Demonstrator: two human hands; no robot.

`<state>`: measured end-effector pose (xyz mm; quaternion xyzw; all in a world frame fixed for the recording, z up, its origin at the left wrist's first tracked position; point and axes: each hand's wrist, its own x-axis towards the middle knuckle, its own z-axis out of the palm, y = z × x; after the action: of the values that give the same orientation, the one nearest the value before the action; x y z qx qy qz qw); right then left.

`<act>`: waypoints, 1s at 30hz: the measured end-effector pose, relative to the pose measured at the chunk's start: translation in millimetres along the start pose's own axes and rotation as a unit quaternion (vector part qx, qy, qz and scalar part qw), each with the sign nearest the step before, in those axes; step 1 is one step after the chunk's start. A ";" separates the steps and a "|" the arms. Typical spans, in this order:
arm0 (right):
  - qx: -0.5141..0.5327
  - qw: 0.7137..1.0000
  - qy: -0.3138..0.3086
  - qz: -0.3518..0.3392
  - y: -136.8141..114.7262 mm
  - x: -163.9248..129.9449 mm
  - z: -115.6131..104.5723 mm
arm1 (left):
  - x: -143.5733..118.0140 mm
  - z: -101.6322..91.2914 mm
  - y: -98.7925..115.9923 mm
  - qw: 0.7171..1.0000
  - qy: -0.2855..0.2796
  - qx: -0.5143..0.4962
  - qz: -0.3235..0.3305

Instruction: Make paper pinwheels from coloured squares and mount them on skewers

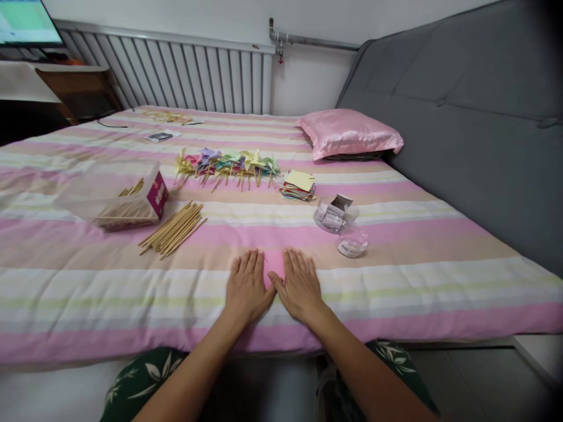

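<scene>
My left hand (248, 286) lies flat, palm down, with its fingers stretched out. Beside it my right hand (299, 285) rests the same way, its thumb reaching toward the left thumb. Both hands press on a pink sheet (273, 261), probably paper, that shows only in the gap between them; the rest is covered. Left of the hands is a loose bundle of thin wooden sticks (175, 230). To the right stand a clear round container (352, 242) and a second one with small packets (331, 215). A stack of coloured paper squares (299, 184) sits farther back.
Several paper pinwheels (229, 162) on sticks lie mid-bed. A clear plastic box (105, 199) holding more sticks is at left. The pink pillow (352, 133) lies near the grey headboard (457, 105). The striped bedcover (417, 275) ends at my knees; a radiator (189, 73) stands behind.
</scene>
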<state>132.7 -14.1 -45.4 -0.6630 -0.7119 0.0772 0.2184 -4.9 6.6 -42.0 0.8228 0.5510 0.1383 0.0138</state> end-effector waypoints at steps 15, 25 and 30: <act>0.065 0.985 0.095 0.126 23.1 9.9 -20.9 | 1.0 -15.1 -14.9 0.954 0.068 -0.280 -0.085; 0.322 0.935 0.063 0.133 30.8 16.4 -19.0 | 10.4 -21.4 -18.9 0.796 0.057 -0.564 -0.213; 0.443 0.894 0.061 0.033 27.4 18.7 -25.4 | 7.2 -38.0 -15.5 0.731 0.024 -0.654 -0.195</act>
<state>167.8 2.6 -29.7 -0.5241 -0.5667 0.3510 0.5300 -25.6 14.3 -6.7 0.4818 0.4730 0.4783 0.5616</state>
